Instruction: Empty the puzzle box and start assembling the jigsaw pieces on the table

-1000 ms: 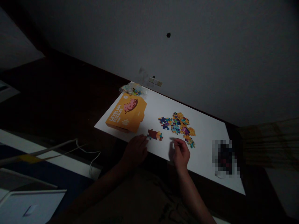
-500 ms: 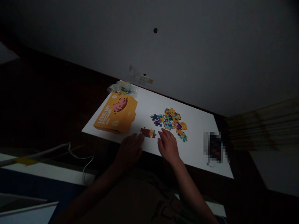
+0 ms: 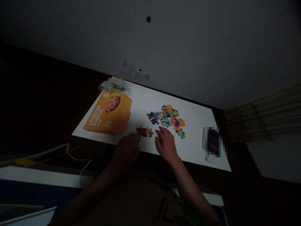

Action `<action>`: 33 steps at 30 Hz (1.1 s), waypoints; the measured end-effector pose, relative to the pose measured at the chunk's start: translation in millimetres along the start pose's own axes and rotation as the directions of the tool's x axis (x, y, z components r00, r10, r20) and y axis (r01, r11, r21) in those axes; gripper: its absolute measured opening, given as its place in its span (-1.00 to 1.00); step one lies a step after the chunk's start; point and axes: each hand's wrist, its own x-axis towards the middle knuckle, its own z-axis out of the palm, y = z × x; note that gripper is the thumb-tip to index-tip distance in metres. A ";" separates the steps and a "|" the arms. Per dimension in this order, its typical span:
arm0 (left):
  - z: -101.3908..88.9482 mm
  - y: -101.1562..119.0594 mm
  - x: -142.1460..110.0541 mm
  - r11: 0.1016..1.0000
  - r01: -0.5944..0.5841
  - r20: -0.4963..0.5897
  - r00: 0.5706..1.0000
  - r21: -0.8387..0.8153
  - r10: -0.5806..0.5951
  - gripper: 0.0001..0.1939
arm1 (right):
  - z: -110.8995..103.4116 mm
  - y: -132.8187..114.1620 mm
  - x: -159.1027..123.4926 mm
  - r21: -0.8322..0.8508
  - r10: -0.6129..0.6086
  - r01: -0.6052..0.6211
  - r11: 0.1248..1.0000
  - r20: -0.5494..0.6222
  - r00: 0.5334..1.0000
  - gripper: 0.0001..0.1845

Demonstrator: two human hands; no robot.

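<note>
A short strip of joined puzzle pieces [image 3: 144, 131], dark red with an orange and teal end, lies flat on the white table [image 3: 150, 95]. My left hand [image 3: 128, 147] rests at the table's front edge, its fingertips beside the strip's left end, fingers stretched out. To the right of the strip is my right hand [image 3: 166, 142], fingers apart and holding nothing that shows. Just beyond it spreads a heap of loose puzzle pieces [image 3: 168, 117] in blue, yellow, teal and purple.
An orange puzzle box [image 3: 110, 113] stands at the table's left, with a clear plastic bag [image 3: 117, 86] of pieces behind it. A blurred-out dark object [image 3: 213, 142] lies at the right end. A white cable [image 3: 80, 157] hangs at lower left, and the wall rises behind the table.
The camera view has shifted a little, so everything sits slightly further left and higher. Both hands, the strip and the heap keep nearly the same places relative to one another.
</note>
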 end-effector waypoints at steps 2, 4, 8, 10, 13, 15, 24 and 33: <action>3.1 0.6 4.6 1.000 -0.021 -0.021 1.000 -0.016 0.020 -0.55 | -0.5 0.0 0.3 0.001 0.007 -0.007 1.000 0.003 1.000 -0.54; 5.3 2.2 11.2 0.999 -0.030 -0.027 0.999 -0.025 0.029 -0.51 | -1.1 -0.1 0.8 -0.002 0.016 -0.016 1.000 0.008 1.000 -0.54; 3.9 6.9 26.2 0.998 -0.053 0.002 0.999 -0.044 0.054 -0.44 | -1.6 -0.4 1.9 -0.001 0.018 -0.018 1.000 0.003 1.000 -0.55; 2.1 8.7 32.1 0.995 -0.080 0.008 0.997 -0.055 0.080 -0.43 | -1.1 -0.4 2.2 0.005 0.020 -0.020 1.000 -0.014 1.000 -0.57; 1.1 9.7 37.0 0.994 -0.090 0.019 0.996 -0.058 0.092 -0.43 | -0.3 -0.1 2.5 0.014 0.025 -0.025 1.000 -0.028 0.999 -0.58; 1.8 9.6 38.0 0.995 -0.081 0.028 0.996 -0.056 0.083 -0.42 | -0.2 0.2 2.7 0.014 0.029 -0.029 0.999 -0.025 0.999 -0.57; 4.9 9.6 38.1 0.996 -0.039 0.032 0.999 -0.078 0.042 -0.32 | 1.4 2.1 2.7 0.005 0.032 -0.031 0.999 -0.018 0.999 -0.57; 7.8 9.4 37.3 0.997 -0.044 0.002 0.999 -0.063 0.044 -0.43 | -12.8 -2.7 40.5 0.011 0.052 -0.052 0.999 0.010 0.999 -0.61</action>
